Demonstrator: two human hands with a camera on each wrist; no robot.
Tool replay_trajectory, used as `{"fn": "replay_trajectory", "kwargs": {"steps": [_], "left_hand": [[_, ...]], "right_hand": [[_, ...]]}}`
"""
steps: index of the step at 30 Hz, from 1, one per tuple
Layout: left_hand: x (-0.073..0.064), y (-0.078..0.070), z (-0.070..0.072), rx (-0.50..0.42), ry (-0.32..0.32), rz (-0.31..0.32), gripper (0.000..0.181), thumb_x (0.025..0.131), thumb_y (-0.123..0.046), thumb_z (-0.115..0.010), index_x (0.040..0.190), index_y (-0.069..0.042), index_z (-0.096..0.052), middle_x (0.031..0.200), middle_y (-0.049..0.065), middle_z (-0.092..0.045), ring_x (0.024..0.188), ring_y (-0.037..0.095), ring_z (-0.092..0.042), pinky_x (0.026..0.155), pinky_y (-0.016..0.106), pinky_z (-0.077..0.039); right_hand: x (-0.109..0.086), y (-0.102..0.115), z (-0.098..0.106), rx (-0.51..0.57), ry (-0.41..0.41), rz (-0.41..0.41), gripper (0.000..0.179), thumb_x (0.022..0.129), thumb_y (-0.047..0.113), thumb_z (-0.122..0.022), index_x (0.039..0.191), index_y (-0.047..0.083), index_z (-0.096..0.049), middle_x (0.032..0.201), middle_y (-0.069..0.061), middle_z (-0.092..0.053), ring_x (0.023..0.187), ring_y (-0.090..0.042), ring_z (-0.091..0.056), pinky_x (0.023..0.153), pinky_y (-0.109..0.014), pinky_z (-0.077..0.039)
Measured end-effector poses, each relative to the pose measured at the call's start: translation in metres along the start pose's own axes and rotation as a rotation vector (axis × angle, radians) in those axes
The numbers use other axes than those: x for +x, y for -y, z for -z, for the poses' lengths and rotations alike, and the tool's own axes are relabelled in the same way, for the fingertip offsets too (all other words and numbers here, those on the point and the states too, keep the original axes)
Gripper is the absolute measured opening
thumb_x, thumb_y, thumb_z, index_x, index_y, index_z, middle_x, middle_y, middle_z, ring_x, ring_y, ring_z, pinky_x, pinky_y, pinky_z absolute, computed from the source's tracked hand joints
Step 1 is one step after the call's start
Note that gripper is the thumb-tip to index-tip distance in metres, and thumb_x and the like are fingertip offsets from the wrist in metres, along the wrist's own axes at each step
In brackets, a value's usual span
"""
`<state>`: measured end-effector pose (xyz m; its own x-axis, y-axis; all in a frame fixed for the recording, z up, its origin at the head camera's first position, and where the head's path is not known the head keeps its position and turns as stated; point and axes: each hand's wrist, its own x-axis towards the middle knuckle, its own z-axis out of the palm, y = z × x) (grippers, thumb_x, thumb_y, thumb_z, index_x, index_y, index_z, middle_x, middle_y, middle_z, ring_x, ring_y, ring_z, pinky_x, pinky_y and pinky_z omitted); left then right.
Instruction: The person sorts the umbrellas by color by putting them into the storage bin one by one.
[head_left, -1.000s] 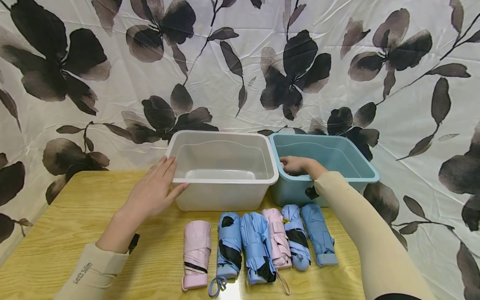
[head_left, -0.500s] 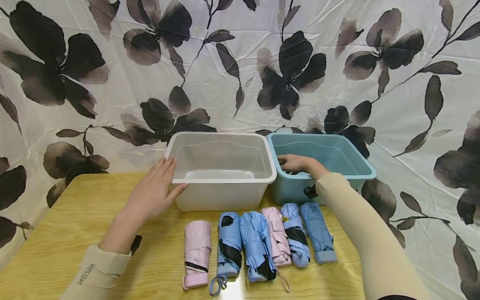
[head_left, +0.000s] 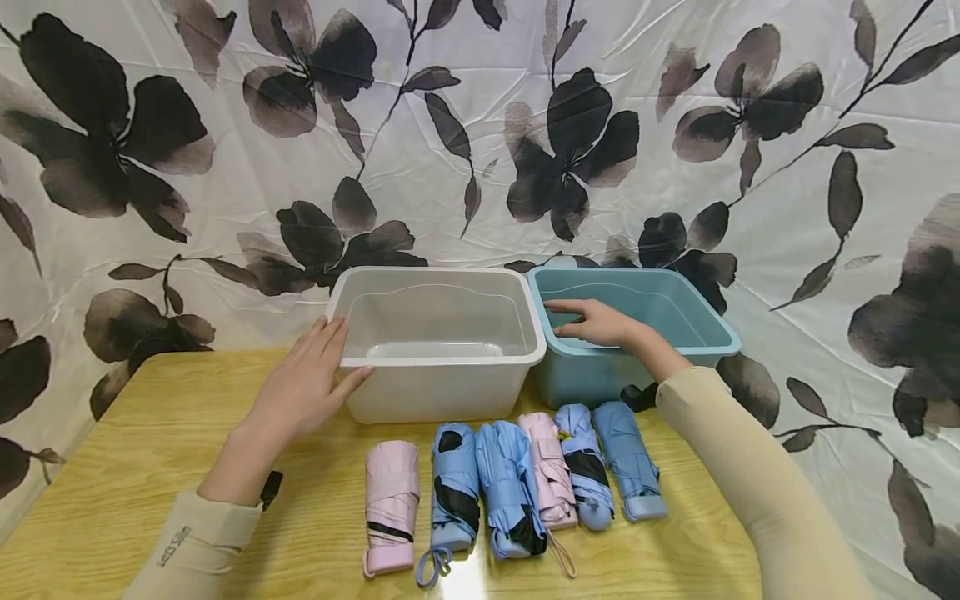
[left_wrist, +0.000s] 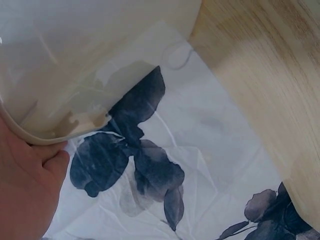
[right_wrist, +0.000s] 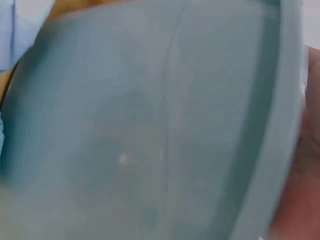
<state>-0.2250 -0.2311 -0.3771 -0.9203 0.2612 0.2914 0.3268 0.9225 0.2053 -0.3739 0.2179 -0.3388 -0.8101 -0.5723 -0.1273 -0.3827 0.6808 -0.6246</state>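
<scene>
Moved since half a second ago: right hand (head_left: 596,323), lifted higher within the mouth of the blue-green tub (head_left: 705,351), fingers now straighter. Left hand (head_left: 300,383): same place.

Right grip: loose, fingers extended above the tub's near left part; nothing seen held.

Left grip: uncurled, fingers laid against the left near corner of the grey tub (head_left: 438,362), thumb at its near side.

Row on the worktop (head_left: 112,475), near side of both tubs, all folded, left to right: left pink umbrella (head_left: 392,492); looped-cord blue umbrella (head_left: 455,477); wide blue umbrella (head_left: 506,475); right pink umbrella (head_left: 551,471); black-banded blue umbrella (head_left: 585,467); slate-blue umbrella (head_left: 628,458).

Blue-green tub: right of the grey tub; its floor hidden by the near wall.

Step in hand, by judgement: letting go inside the blue-green tub and withdrawing.

Next move, by judgement: calls for the right hand to clear the near rim without tipping the tub, then reach down to the row, the left hand steadying the grey tub.
</scene>
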Motion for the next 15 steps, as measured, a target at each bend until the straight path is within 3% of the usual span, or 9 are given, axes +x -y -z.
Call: {"fn": "replay_trajectory", "kwargs": {"steps": [11,15], "left_hand": [[0.001,0.001,-0.002,-0.009,-0.001,-0.001,0.086,0.108,-0.054,-0.047,0.159,0.012,-0.026,0.166,0.031,-0.025,0.156,0.047,-0.016,0.126,0.060,-0.018],[0.001,0.001,-0.002,-0.012,-0.006,-0.001,0.085,0.108,-0.054,-0.046,0.159,0.012,-0.026,0.166,0.031,-0.025,0.156,0.048,-0.016,0.126,0.061,-0.018]], "right_hand": [[-0.058,0.013,-0.007,0.112,-0.317,0.100,0.059,0.106,0.026,-0.064,0.160,0.018,-0.043,0.166,-0.010,-0.037,0.146,-0.038,-0.044,0.110,-0.061,-0.047],[-0.082,0.012,-0.014,0.137,-0.454,0.166,0.055,0.106,0.019,-0.063,0.158,0.016,-0.046,0.162,-0.011,-0.043,0.142,-0.036,-0.049,0.111,-0.049,-0.049]]}}
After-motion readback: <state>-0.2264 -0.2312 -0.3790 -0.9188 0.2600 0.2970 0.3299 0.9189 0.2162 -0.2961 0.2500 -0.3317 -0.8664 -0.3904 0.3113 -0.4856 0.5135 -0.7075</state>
